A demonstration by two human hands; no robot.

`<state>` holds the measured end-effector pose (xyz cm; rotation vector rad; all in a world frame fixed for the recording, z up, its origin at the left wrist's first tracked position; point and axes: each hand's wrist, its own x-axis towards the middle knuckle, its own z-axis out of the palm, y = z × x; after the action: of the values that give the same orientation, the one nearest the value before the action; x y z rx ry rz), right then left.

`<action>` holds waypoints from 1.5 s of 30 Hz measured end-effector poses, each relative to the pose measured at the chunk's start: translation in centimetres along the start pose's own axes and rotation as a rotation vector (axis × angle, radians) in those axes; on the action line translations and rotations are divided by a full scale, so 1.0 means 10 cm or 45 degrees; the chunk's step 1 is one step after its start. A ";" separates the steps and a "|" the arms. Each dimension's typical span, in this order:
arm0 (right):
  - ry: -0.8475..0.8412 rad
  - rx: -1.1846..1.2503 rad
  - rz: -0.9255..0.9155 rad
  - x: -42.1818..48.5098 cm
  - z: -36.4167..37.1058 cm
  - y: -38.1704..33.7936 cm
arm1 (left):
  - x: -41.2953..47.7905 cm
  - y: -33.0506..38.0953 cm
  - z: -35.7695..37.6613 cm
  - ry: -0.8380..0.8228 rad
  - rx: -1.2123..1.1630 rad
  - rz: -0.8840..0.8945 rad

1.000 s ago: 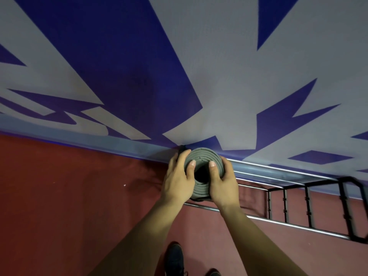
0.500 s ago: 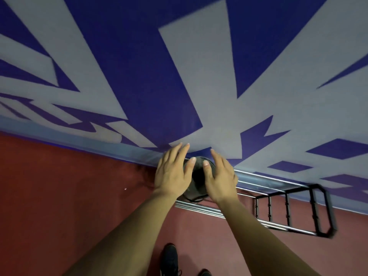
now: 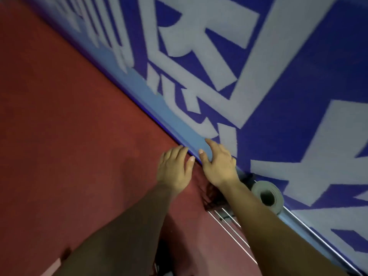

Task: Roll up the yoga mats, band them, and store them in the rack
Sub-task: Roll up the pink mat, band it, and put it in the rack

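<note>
A rolled grey yoga mat (image 3: 269, 196) lies end-on in the metal rack (image 3: 231, 218) against the wall, at the lower right. My right forearm crosses in front of its left edge. Neither hand touches the mat. My left hand (image 3: 174, 169) hovers over the red floor with fingers relaxed and holds nothing. My right hand (image 3: 218, 164) is just right of it, fingers spread loosely in front of the base of the wall, also holding nothing. Both hands are up and left of the mat.
A blue wall with large grey shapes (image 3: 258, 76) runs diagonally across the view, with a light blue skirting (image 3: 159, 108) at its foot. Red floor (image 3: 69, 126) fills the left side. The rack's silver bars run along the wall towards the lower right.
Both hands have let go of the rolled mat, which now rests in the rack. The hands have pulled away to the left and the view has swung left and tilted.
</note>
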<state>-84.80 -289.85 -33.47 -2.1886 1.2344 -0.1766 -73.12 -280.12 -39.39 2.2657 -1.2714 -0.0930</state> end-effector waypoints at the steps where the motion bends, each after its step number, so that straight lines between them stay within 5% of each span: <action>1: -0.040 -0.015 -0.057 0.06 0.15 -0.23 | -0.06 -0.24 -0.08 0.046 0.010 -0.063; 17: -0.607 -0.442 -1.035 0.29 3.17 -3.54 | -1.01 -3.57 -1.75 0.202 0.066 -1.203; 30: -1.007 -0.629 -1.555 0.06 4.89 -5.98 | -1.42 -5.29 -3.04 0.609 0.117 -1.830; 45: -1.353 -0.753 -2.010 -1.55 6.86 -8.07 | -2.93 -7.22 -4.20 0.901 0.119 -2.366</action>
<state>-7.18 -216.33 -39.97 -2.5229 -1.2154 0.7181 -20.50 -209.05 -44.02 2.3345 1.3222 0.1118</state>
